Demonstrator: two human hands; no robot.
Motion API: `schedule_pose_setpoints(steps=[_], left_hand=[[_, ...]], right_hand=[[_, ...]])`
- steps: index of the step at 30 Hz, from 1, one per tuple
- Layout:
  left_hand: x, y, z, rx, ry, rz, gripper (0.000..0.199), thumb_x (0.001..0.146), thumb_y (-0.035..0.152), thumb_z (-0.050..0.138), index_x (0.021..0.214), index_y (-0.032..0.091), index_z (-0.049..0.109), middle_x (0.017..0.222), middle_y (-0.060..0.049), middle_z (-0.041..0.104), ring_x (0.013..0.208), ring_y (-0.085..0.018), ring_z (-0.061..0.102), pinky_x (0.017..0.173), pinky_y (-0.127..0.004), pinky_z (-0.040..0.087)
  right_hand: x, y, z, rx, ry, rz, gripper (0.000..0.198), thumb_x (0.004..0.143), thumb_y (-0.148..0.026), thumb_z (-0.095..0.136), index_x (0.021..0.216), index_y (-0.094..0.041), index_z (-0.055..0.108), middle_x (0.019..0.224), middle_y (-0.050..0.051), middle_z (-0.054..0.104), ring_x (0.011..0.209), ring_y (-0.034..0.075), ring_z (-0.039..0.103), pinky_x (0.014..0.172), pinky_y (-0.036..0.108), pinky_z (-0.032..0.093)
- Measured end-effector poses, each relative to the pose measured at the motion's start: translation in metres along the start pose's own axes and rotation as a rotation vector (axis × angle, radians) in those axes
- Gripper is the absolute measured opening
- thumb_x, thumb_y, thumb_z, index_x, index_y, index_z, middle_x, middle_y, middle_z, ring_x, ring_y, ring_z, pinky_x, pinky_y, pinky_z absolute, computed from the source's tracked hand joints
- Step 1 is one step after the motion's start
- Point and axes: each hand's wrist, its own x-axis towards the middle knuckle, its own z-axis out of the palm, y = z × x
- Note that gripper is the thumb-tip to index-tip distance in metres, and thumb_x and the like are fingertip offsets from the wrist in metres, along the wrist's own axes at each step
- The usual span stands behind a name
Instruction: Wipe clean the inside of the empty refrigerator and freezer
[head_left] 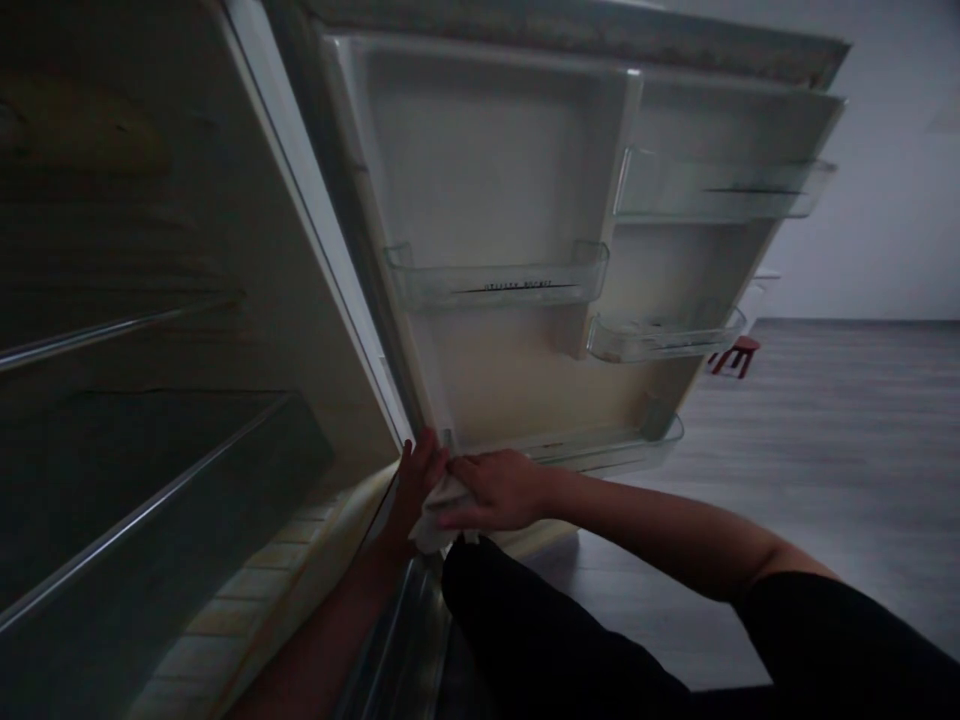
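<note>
My right hand point(501, 488) holds a crumpled white cloth point(437, 520) at the lower hinge-side corner of an open fridge door point(487, 150). The cloth could be a paper wipe; the dim light does not show which. Just left of it, my left hand point(416, 485) reaches up beside the door's edge, its fingers stretched out and a little apart. Part of the left palm is hidden behind the cloth. A clear bottom door shelf point(611, 452) sits right behind my right wrist.
More clear door shelves point(499, 285) hang on the door's inner side. Left is the dark fridge interior with a glass shelf edge point(127, 325) and a drawer front point(172, 520). My black-clad knee point(517, 600) is below the hands. A red stool point(740, 352) stands on the grey floor.
</note>
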Motion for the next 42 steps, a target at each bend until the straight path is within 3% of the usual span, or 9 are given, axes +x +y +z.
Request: schedule_pose_setpoints(steps=[4, 8, 11, 17, 24, 30, 36, 39, 42], left_hand=[[0.004, 0.011, -0.016, -0.041, -0.008, 0.110, 0.076, 0.098, 0.043, 0.052, 0.163, 0.022, 0.018, 0.173, -0.015, 0.012, 0.158, -0.033, 0.021, 0.128, -0.057, 0.026], [0.010, 0.018, -0.026, -0.028, -0.047, 0.129, 0.088, 0.092, 0.030, 0.061, 0.164, 0.017, 0.011, 0.173, -0.019, 0.007, 0.159, -0.036, 0.014, 0.126, -0.062, 0.028], [0.013, 0.020, -0.027, -0.032, -0.038, 0.121, 0.094, 0.088, 0.039, 0.069, 0.162, 0.018, 0.015, 0.173, -0.021, 0.005, 0.159, -0.039, 0.015, 0.123, -0.062, 0.032], [0.017, 0.027, -0.026, 0.001, -0.107, 0.120, 0.073, 0.082, 0.044, 0.080, 0.143, 0.021, 0.045, 0.173, -0.019, 0.003, 0.158, -0.042, 0.017, 0.118, -0.061, 0.040], [0.026, 0.043, -0.025, 0.052, -0.098, 0.075, 0.062, 0.078, 0.043, 0.084, 0.128, 0.020, 0.055, 0.171, -0.021, 0.016, 0.155, -0.044, 0.027, 0.114, -0.062, 0.045], [0.031, 0.050, -0.024, 0.042, -0.126, 0.053, 0.058, 0.081, 0.040, 0.081, 0.129, 0.021, 0.054, 0.170, -0.020, 0.019, 0.155, -0.043, 0.027, 0.117, -0.064, 0.041], [0.031, 0.053, -0.023, 0.009, -0.122, 0.036, 0.055, 0.082, 0.036, 0.080, 0.128, 0.019, 0.054, 0.170, -0.022, 0.020, 0.156, -0.043, 0.023, 0.120, -0.063, 0.038], [0.030, 0.051, -0.023, -0.001, -0.125, 0.043, 0.056, 0.083, 0.036, 0.080, 0.128, 0.019, 0.053, 0.169, -0.023, 0.022, 0.157, -0.042, 0.021, 0.120, -0.063, 0.038], [0.028, 0.050, -0.023, -0.026, -0.115, 0.039, 0.059, 0.082, 0.037, 0.080, 0.129, 0.018, 0.051, 0.169, -0.024, 0.020, 0.157, -0.042, 0.019, 0.120, -0.063, 0.038]], right_hand=[[0.005, -0.009, 0.009, -0.115, 0.050, 0.196, 0.052, 0.100, -0.060, 0.048, 0.126, -0.016, 0.058, 0.109, 0.014, 0.074, 0.094, 0.030, 0.073, 0.076, 0.039, 0.056], [-0.003, -0.011, 0.011, -0.211, 0.034, 0.255, 0.038, 0.098, -0.043, 0.057, 0.127, -0.019, 0.059, 0.110, 0.011, 0.074, 0.094, 0.030, 0.074, 0.073, 0.037, 0.057], [-0.016, -0.001, 0.000, -0.229, -0.028, 0.301, 0.034, 0.096, -0.041, 0.061, 0.122, -0.019, 0.062, 0.109, 0.011, 0.074, 0.098, 0.030, 0.074, 0.077, 0.036, 0.057], [-0.056, 0.049, -0.018, -0.282, -0.103, 0.476, 0.033, 0.090, -0.038, 0.070, 0.116, -0.019, 0.066, 0.110, 0.013, 0.075, 0.104, 0.034, 0.072, 0.078, 0.037, 0.054], [-0.114, 0.130, -0.037, -0.206, -0.037, 0.569, 0.021, 0.086, -0.028, 0.074, 0.104, -0.018, 0.071, 0.110, 0.011, 0.075, 0.106, 0.027, 0.070, 0.083, 0.030, 0.047], [-0.180, 0.201, -0.041, 0.079, 0.413, 0.524, 0.021, 0.077, -0.019, 0.061, 0.095, -0.013, 0.071, 0.098, 0.012, 0.074, 0.093, 0.023, 0.067, 0.085, 0.031, 0.049], [-0.217, 0.226, 0.013, -0.020, 1.428, 1.109, 0.059, 0.065, -0.024, 0.050, 0.120, -0.009, 0.064, 0.121, 0.020, 0.067, 0.115, 0.029, 0.062, 0.103, 0.043, 0.048], [-0.197, 0.222, 0.047, 0.416, 1.556, 1.176, 0.060, 0.069, -0.040, 0.045, 0.117, -0.010, 0.062, 0.102, 0.015, 0.070, 0.095, 0.025, 0.067, 0.084, 0.037, 0.057], [-0.157, 0.209, 0.063, 0.770, 1.565, 0.991, 0.069, 0.081, -0.058, 0.021, 0.121, -0.016, 0.058, 0.098, 0.010, 0.070, 0.093, 0.020, 0.069, 0.081, 0.033, 0.059]])
